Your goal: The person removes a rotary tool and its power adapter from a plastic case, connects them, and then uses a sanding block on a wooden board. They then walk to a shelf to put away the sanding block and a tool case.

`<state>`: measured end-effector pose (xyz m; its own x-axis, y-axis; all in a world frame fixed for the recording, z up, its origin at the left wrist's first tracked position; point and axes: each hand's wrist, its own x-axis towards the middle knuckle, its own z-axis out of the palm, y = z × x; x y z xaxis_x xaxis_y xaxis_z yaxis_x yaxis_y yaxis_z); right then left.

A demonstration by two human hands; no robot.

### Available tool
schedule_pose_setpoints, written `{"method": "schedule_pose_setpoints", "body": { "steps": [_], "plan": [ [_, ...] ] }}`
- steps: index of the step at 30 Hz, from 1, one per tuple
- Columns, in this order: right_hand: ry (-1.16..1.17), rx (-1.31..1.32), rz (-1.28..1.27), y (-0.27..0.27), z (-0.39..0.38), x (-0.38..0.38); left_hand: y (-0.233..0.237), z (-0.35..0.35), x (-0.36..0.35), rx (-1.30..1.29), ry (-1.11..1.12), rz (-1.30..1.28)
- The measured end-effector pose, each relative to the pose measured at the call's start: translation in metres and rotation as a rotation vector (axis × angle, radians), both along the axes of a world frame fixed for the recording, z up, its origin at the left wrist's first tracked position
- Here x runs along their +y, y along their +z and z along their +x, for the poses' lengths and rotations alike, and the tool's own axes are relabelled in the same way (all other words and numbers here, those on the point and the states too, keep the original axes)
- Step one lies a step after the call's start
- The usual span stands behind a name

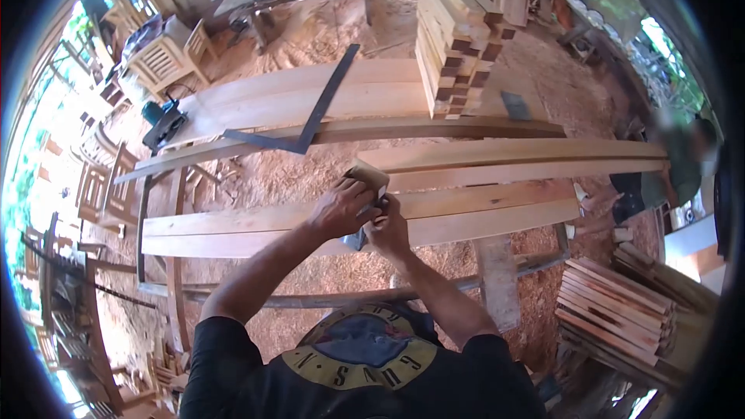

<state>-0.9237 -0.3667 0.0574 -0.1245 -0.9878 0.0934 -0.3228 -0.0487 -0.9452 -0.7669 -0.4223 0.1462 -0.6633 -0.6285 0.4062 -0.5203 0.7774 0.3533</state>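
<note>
My left hand (341,206) has its fingers bent over a small tan piece (370,174), which looks like a wood block or folded sheet. Close against it on the right, my right hand (386,225) is closed around something dark and bluish that is mostly hidden by the fingers. Both hands are above the long pale planks (225,231) lying across the wooden frame. Just beyond the hands, another long board (497,157) runs to the right. A dark metal square (320,112) rests farther away on a beam.
A tall stack of wood pieces (454,46) stands on the far boards. A power tool (163,122) sits at the left end. At the right, a person (683,167) is beside the board ends. Slats (613,306) are piled lower right. Shavings cover the ground.
</note>
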Motion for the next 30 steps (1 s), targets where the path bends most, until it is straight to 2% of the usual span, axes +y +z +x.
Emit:
{"method": "schedule_pose_setpoints", "body": {
  "steps": [3, 6, 7, 10, 11, 15, 18, 21, 24, 27, 30],
  "plan": [
    [-0.021, -0.060, -0.168, -0.003, 0.001, 0.009, 0.000, 0.005, 0.005, 0.142, -0.004, -0.092],
    [0.026, -0.031, -0.205, 0.006, -0.004, 0.013, 0.008, 0.017, 0.024, 0.251, 0.260, -0.156],
    [0.063, 0.024, -0.173, 0.005, -0.008, 0.012, -0.004, 0.022, 0.024, 0.327, 0.335, -0.079],
    [0.129, 0.114, -0.434, 0.020, -0.013, 0.001, -0.020, 0.030, 0.019, 0.454, 0.334, 0.190],
    [0.155, 0.127, -0.404, 0.019, -0.015, -0.001, -0.027, 0.028, 0.017, 0.549, 0.304, 0.247],
    [0.216, 0.145, -0.332, 0.015, -0.020, 0.000, -0.034, 0.032, 0.010, 0.509, 0.299, 0.250],
    [0.235, 0.152, -0.363, 0.015, -0.021, 0.000, -0.039, 0.036, 0.004, 0.579, 0.377, 0.532],
    [0.235, 0.124, -0.340, 0.018, -0.020, 0.002, -0.046, 0.032, -0.005, 0.852, 0.452, 0.833],
    [0.241, 0.118, -0.322, 0.020, -0.021, 0.002, -0.045, 0.028, -0.014, 1.080, 0.413, 0.903],
    [0.255, 0.129, -0.324, 0.021, -0.021, 0.004, -0.038, 0.021, -0.015, 1.158, 0.488, 0.903],
    [0.254, 0.139, -0.323, 0.020, -0.020, 0.005, -0.027, 0.021, -0.007, 1.129, 0.362, 0.894]
  ]
}}
